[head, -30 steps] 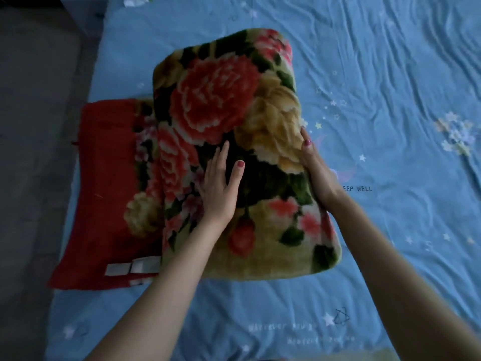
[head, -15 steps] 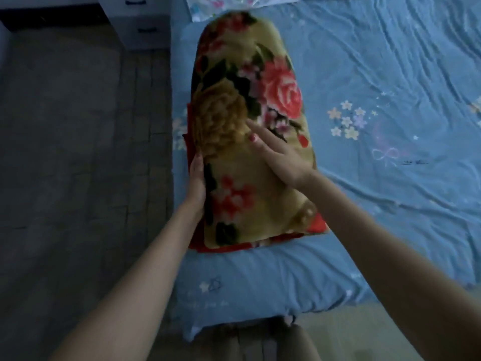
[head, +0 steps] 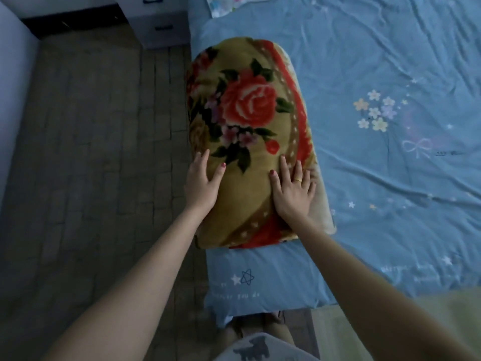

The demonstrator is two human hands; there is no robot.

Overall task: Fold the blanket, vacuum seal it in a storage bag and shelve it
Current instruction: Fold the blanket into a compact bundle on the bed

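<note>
The thick floral blanket [head: 250, 121], gold with red roses, lies folded into a long bundle along the left edge of the bed [head: 390, 74]. My left hand [head: 201, 182] presses flat on its near left side, fingers straight. My right hand [head: 294, 190] lies flat on its near right side, fingers spread, a ring on one finger. No storage bag is in view.
The bed's blue sheet stretches far to the right. A tiled floor [head: 91, 152] runs along the left. A white drawer unit [head: 158, 27] stands at the bed's far left corner. A patterned pillow [head: 234, 3] lies at the head of the bed.
The blanket has been rolled over once more toward the bed's left edge, hiding the red flap. Both hands moved to its near end and now press flat on top.
</note>
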